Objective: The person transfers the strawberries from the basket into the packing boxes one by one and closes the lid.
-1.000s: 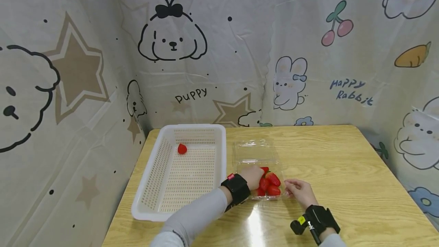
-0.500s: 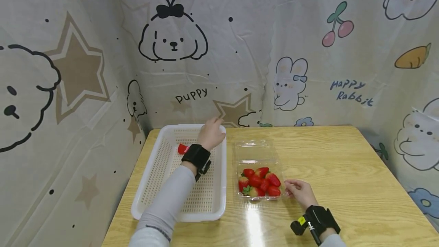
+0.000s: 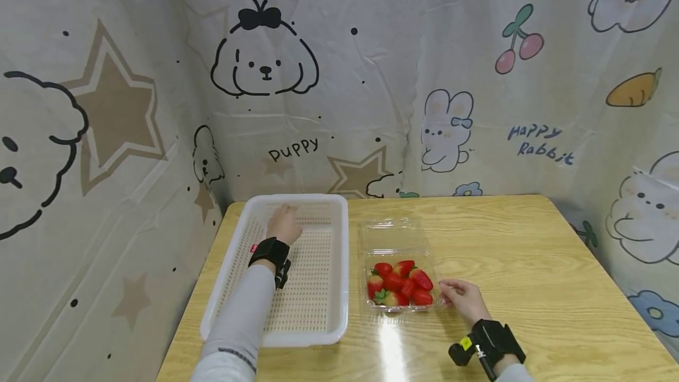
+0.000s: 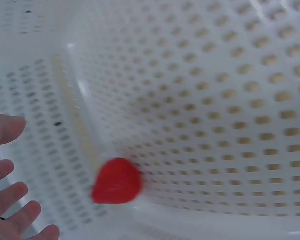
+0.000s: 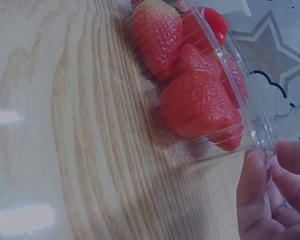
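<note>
My left hand (image 3: 284, 224) is over the far left part of a white perforated plastic basket (image 3: 343, 264). In the left wrist view its fingers are spread and hold nothing, beside a red strawberry (image 4: 117, 181) that is blurred, low in the basket. The head view hides that strawberry behind the hand. My right hand (image 3: 464, 298) pinches the rim corner of a clear plastic clamshell box (image 3: 395, 243) between thumb and fingers. Several red strawberries (image 3: 394, 282) lie in the box, whose lid is folded back.
Both the basket and the box stand on a wood-grain table (image 3: 493, 240), the basket left of the box. A printed cloth (image 3: 371, 75) with cartoon animals hangs behind the table and along both sides.
My left hand has gone from the clamshell box across to the basket, first over its far right rim, then left and down into it. The right hand stays at the box corner.
</note>
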`<action>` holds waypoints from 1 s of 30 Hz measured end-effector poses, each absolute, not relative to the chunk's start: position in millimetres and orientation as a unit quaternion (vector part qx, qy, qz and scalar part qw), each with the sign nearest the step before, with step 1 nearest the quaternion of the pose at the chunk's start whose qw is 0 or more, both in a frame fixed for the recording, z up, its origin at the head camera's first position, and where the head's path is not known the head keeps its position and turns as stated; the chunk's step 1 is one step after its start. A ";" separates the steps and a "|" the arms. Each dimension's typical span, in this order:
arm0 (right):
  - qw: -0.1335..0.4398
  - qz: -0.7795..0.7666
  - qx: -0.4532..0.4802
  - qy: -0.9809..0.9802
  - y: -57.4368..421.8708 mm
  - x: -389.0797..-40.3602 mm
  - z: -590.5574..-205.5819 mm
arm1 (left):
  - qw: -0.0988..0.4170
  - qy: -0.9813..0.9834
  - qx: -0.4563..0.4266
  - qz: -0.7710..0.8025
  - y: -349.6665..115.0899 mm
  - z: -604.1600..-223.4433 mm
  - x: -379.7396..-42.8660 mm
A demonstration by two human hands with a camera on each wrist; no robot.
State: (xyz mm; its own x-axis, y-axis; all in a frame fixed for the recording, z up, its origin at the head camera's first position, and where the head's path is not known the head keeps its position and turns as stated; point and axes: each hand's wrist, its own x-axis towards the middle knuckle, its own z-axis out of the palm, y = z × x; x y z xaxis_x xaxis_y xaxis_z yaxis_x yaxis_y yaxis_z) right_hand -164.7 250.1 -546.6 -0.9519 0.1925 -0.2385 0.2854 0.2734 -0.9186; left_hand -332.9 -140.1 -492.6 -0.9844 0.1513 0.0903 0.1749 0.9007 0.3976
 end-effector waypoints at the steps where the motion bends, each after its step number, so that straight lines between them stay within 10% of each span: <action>1: 0.040 -0.584 0.150 0.797 250.1 -164.7 -546.8 | 0.022 -0.975 -0.082 -0.204 -142.4 -495.6 -332.6; 13: 0.039 -0.585 0.150 0.796 250.0 -164.9 -548.9 | -0.084 -0.976 -0.010 -0.202 -164.8 -523.9 -330.4; 30: 0.044 -0.583 0.148 0.798 249.6 -164.5 -545.6 | 0.023 -0.975 0.008 -0.222 -183.6 -587.9 -362.1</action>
State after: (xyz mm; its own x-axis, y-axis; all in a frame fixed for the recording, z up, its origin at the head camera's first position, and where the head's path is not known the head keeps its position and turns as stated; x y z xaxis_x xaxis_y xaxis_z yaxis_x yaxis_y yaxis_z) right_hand -164.5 249.6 -545.6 -0.9521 0.1856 -0.2431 0.2881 0.2772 -0.9166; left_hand -362.1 -183.6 -587.9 -0.9988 -0.0257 0.0413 -0.0054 0.9017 0.4324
